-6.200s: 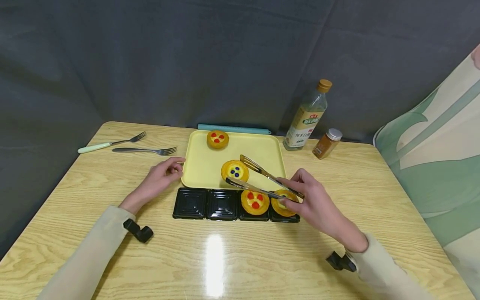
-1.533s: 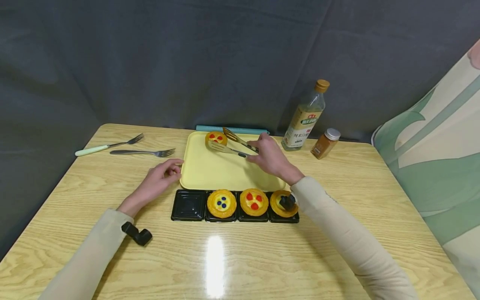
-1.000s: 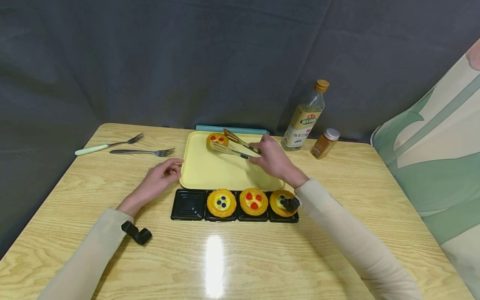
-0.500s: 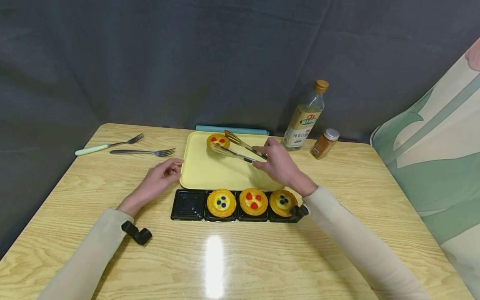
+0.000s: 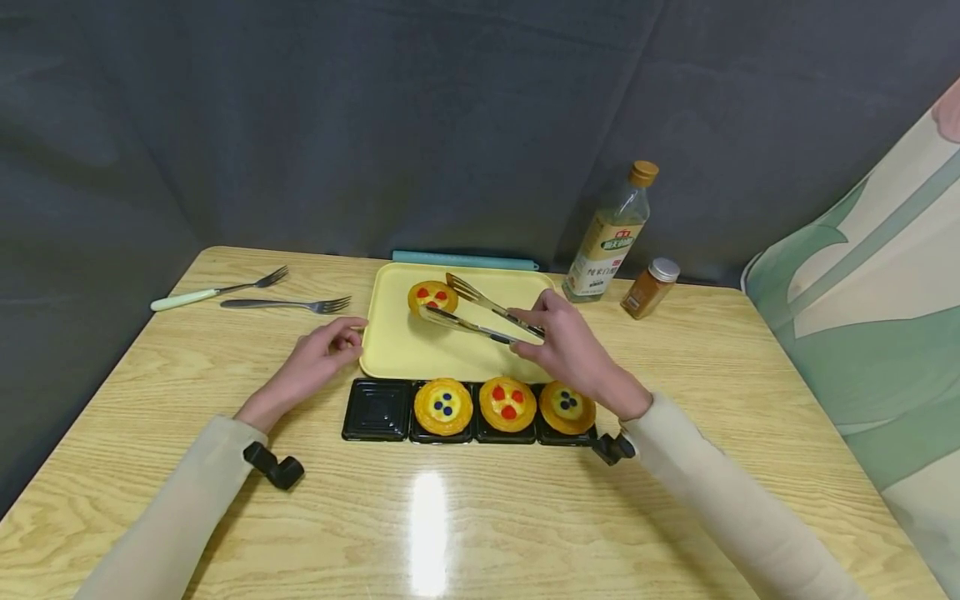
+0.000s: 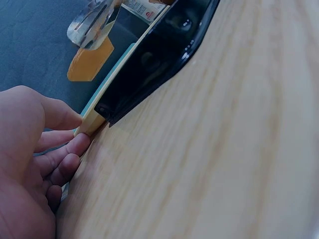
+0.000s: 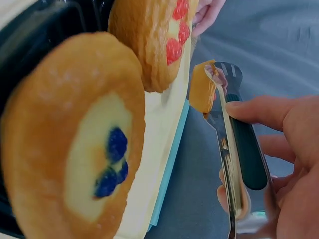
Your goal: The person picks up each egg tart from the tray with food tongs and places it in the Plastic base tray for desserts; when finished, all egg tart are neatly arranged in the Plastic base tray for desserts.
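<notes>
My right hand (image 5: 573,346) grips metal tongs (image 5: 487,333) with dark grips. Their tips hold an egg tart (image 5: 432,296) with red toppings, raised above the yellow tray (image 5: 420,350); in the left wrist view the tart (image 6: 90,59) hangs clear of the tray. My left hand (image 5: 318,354) pinches the tray's left edge between thumb and fingers, as the left wrist view shows. In front of the tray lies a row of black square plastic trays (image 5: 377,410). Three of them carry tarts: blue-topped (image 5: 444,407), red-topped (image 5: 508,404), blue-topped (image 5: 567,407). The leftmost holds nothing.
Two forks (image 5: 202,296) (image 5: 292,304) lie left on the wooden table (image 5: 315,533). Behind the tray is a teal stick-like thing (image 5: 465,260). A glass bottle (image 5: 609,237) and a small spice jar (image 5: 651,287) stand at the back right, before a dark curtain (image 5: 375,125).
A blue-topped tart has gone from the yellow tray into the second black tray. The tongs then closed on the red-topped tart and lifted it. My left hand stayed put.
</notes>
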Tool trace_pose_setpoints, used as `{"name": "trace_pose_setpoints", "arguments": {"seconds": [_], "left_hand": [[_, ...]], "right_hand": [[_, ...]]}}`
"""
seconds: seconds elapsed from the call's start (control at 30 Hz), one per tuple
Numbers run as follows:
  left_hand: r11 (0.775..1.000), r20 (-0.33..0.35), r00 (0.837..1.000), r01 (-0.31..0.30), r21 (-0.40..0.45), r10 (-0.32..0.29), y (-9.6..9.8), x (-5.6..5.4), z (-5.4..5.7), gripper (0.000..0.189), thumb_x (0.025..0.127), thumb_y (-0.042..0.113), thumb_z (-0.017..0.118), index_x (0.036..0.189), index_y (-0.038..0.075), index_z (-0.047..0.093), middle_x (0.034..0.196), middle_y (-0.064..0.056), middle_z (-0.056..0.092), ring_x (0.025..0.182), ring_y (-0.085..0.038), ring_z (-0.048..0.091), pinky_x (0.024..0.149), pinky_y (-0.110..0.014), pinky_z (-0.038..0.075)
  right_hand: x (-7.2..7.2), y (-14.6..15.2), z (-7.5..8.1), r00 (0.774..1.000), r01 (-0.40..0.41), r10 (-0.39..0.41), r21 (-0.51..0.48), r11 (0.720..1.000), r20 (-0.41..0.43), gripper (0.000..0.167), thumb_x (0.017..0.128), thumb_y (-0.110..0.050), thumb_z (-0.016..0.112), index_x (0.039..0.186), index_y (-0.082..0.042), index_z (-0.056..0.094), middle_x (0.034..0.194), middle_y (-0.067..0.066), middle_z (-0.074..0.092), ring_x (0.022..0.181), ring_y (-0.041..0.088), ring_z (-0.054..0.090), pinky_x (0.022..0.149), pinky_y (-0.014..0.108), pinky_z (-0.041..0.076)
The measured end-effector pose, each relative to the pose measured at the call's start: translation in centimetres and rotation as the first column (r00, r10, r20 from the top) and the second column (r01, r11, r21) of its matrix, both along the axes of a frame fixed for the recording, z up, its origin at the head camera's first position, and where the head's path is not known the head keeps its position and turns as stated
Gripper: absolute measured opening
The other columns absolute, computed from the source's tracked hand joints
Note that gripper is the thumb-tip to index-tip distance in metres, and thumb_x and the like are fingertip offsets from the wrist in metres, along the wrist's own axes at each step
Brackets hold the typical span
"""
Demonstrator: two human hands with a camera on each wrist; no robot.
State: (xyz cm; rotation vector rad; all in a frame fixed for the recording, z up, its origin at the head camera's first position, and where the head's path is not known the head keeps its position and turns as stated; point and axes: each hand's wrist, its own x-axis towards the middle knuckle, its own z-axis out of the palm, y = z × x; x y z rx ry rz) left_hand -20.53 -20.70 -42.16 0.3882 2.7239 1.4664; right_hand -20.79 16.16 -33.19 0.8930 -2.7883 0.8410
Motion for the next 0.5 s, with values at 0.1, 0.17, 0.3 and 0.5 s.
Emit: {"name": "trace_pose_setpoints", "arguments": {"seconds": [0.1, 0.17, 0.3, 0.5], "left_hand": [[1.0, -0.003, 1.0, 0.0, 0.001, 0.0, 0.0, 0.0, -0.1, 0.044, 0.099, 0.007, 0.059, 0.142, 0.002, 0.053, 0.11, -0.012, 0.064, 0.099, -0.024, 0.053, 0.088, -0.039, 0.041], [1.0, -0.002, 1.0, -0.001, 0.001, 0.001, 0.0, -0.1, -0.1, 0.044, 0.099, 0.007, 0.059, 0.142, 0.003, 0.053, 0.11, -0.012, 0.064, 0.099, -0.024, 0.053, 0.088, -0.04, 0.041], [1.0, -0.001, 1.0, -0.004, 0.001, 0.004, 0.1, -0.1, -0.1, 0.043, 0.1, 0.008, 0.06, 0.142, 0.003, 0.053, 0.11, -0.011, 0.064, 0.099, -0.023, 0.053, 0.088, -0.039, 0.041], [1.0, -0.013, 1.0, 0.0, -0.001, 0.0, 0.1, 0.1, 0.0, 0.044, 0.1, 0.008, 0.06, 0.142, 0.001, 0.053, 0.11, -0.012, 0.064, 0.098, -0.024, 0.053, 0.086, -0.037, 0.041]], "right_hand": [[0.6, 0.2, -0.1, 1.0, -0.006, 0.006, -0.004, 1.0, 0.008, 0.049, 0.087, -0.007, 0.08, 0.132, 0.002, 0.064, 0.087, 0.014, 0.041, 0.076, 0.024, 0.038, 0.064, 0.034, 0.032], [1.1, 0.3, -0.1, 1.0, -0.011, 0.011, -0.002, 1.0, 0.014, 0.049, 0.087, -0.008, 0.08, 0.133, 0.001, 0.064, 0.088, 0.015, 0.042, 0.076, 0.023, 0.039, 0.063, 0.033, 0.033], [2.1, 0.3, -0.2, 0.999, -0.037, 0.037, -0.004, 0.999, 0.004, 0.05, 0.088, -0.008, 0.08, 0.134, -0.001, 0.064, 0.089, 0.014, 0.044, 0.074, 0.021, 0.039, 0.063, 0.032, 0.034], [3.5, 0.1, -0.1, 0.996, -0.082, 0.082, -0.015, 0.996, -0.022, 0.05, 0.087, -0.008, 0.08, 0.134, -0.002, 0.065, 0.088, 0.01, 0.044, 0.074, 0.017, 0.039, 0.063, 0.031, 0.035]]}}
